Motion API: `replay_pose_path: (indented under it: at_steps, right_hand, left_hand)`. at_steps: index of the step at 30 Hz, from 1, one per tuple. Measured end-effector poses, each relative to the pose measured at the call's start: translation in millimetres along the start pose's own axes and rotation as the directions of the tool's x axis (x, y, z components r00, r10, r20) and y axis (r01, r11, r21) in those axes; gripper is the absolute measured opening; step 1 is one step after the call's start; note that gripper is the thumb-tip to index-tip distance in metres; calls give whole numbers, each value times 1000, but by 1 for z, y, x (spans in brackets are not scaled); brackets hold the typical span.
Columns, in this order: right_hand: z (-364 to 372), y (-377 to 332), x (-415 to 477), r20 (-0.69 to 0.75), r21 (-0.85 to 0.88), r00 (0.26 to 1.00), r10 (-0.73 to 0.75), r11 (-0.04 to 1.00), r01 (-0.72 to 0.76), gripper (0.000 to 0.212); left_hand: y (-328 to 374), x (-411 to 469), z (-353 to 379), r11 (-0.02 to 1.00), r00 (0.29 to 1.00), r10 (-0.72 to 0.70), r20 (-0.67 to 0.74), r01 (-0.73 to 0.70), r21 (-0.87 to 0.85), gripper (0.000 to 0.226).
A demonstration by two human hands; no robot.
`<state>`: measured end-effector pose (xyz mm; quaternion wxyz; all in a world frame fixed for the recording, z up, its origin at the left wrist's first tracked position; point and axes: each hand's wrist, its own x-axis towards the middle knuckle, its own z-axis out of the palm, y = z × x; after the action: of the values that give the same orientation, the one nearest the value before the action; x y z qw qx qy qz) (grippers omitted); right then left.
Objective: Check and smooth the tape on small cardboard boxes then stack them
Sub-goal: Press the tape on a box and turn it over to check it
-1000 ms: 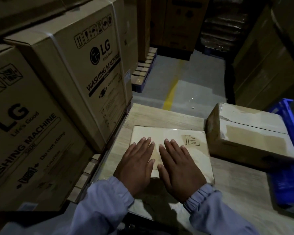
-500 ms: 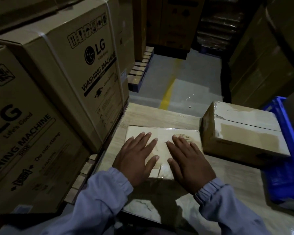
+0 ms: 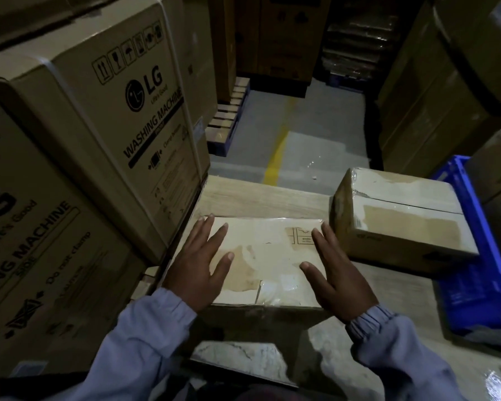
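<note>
A small flat cardboard box [image 3: 268,256] covered in shiny clear tape lies on the wooden table [image 3: 261,198] in front of me. My left hand [image 3: 198,263] rests flat on its left part, fingers spread. My right hand [image 3: 334,270] lies flat on its right part, fingers together pointing away. A bare strip of the box top shows between the hands. A second, taller taped cardboard box [image 3: 402,215] stands on the table to the right, close to the first box.
Large washing machine cartons [image 3: 104,125] crowd the table's left edge. A blue plastic crate [image 3: 480,256] sits at the right, partly under the taller box. Beyond the table is grey floor with a yellow line [image 3: 276,157], pallets and more stacked cartons.
Both hands have slid apart from the middle of the box top toward its left and right sides, staying flat on the tape. The view has tilted slightly.
</note>
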<state>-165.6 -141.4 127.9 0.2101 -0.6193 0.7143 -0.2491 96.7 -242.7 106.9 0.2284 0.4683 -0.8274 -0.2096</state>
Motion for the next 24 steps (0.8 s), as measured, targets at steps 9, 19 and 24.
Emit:
replay_pose_path:
  at_steps: [9, 19, 24]
  right_hand:
    - [24, 12, -26, 50, 833, 973, 226, 527, -165, 72]
    - [2, -8, -33, -131, 685, 986, 104, 728, 14, 83]
    - [-16, -25, -31, -254, 260, 962, -104, 950, 171, 80]
  left_hand:
    - [-8, -12, -2, 707, 873, -478, 95, 447, -548, 40]
    - [-10, -7, 9, 656, 868, -465, 176, 471, -590, 8]
    - [-10, -16, 39, 632, 874, -410, 262, 479, -610, 81]
